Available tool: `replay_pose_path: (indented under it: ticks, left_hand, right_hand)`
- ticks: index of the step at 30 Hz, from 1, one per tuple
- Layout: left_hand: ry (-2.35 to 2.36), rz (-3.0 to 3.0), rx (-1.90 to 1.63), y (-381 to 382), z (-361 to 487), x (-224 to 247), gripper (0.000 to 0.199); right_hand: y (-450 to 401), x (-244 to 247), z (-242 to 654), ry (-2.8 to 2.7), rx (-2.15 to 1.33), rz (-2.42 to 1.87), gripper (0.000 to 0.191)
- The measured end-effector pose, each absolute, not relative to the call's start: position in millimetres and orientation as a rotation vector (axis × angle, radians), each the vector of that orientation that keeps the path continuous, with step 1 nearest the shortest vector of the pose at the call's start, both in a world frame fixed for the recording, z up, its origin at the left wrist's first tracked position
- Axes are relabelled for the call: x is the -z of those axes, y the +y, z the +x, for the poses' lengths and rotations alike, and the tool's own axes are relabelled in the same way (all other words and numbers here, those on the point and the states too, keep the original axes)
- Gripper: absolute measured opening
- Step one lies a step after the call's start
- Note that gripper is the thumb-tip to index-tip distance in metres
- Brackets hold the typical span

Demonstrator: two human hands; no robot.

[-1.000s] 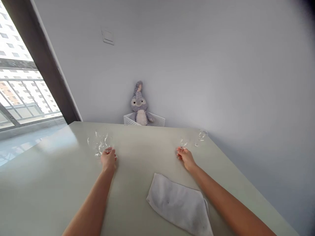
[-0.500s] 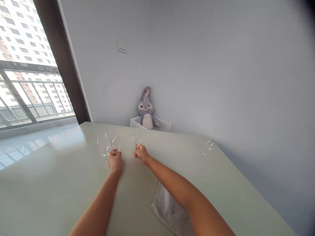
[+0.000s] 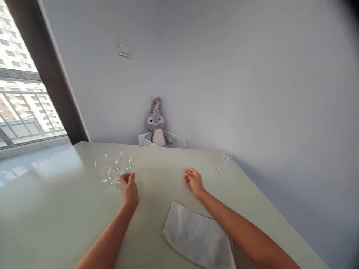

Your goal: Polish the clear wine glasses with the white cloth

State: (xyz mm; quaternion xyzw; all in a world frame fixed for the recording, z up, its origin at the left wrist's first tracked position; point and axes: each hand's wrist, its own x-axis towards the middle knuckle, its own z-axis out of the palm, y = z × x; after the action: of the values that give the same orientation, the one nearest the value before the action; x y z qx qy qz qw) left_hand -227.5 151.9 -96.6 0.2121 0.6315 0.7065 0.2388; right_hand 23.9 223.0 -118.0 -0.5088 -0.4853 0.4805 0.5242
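Several clear stemmed wine glasses [image 3: 112,168] stand close together on the pale green table [image 3: 168,179], left of the middle. My left hand [image 3: 129,188] rests just in front of them, fingers loosely curled beside a glass foot and holding nothing I can see. My right hand [image 3: 195,182] lies farther right with its fingers apart and empty. Beyond it, a single wine glass [image 3: 225,161] stands near the far right edge. A folded grey-white towel [image 3: 198,235] lies in front of my right hand, under my right forearm's edge.
A grey plush rabbit [image 3: 156,123] sits in a white perforated basket [image 3: 176,141] against the wall behind the table's far edge. A large window [image 3: 25,108] shows tower blocks at the left. A light switch [image 3: 123,48] is on the wall.
My right hand has let go of the glass it held and moved right, away from the group, which now stands tighter and larger. The towel shows more fully. My left hand has barely moved.
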Motion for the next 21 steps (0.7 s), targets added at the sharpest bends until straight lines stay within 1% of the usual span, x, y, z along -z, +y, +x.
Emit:
replay_pose_path:
  ticks: [3, 5, 8, 10, 16, 21]
  left_hand:
    - [1.626, 0.571, -1.9, 159.6, -230.8, 99.3, 0.027]
    - [1.611, 0.544, -1.872, 164.1, -238.2, 100.8, 0.031]
    - [1.62, 0.598, -1.759, 166.8, -248.3, 102.1, 0.033]
    - [1.633, 0.68, -1.674, 165.8, -250.9, 102.3, 0.033]
    - [1.69, 0.964, -1.484, 160.6, -241.4, 104.0, 0.027]
    - [1.785, 1.243, -1.254, 156.2, -227.2, 103.5, 0.014]
  right_hand:
    - [230.2, 126.3, 99.0, -0.845, -0.862, -1.353, 0.041]
    - [239.1, 128.9, 137.9, -0.722, -0.756, -1.405, 0.047]
    - [257.0, 127.1, 174.0, -0.658, -0.701, -1.44, 0.054]
    - [268.7, 124.0, 183.7, -0.683, -0.709, -1.435, 0.054]
    - [285.1, 121.8, 160.1, -0.814, -0.731, -1.425, 0.026]
    - [274.3, 127.7, 82.8, -1.015, -0.899, -1.359, 0.023]
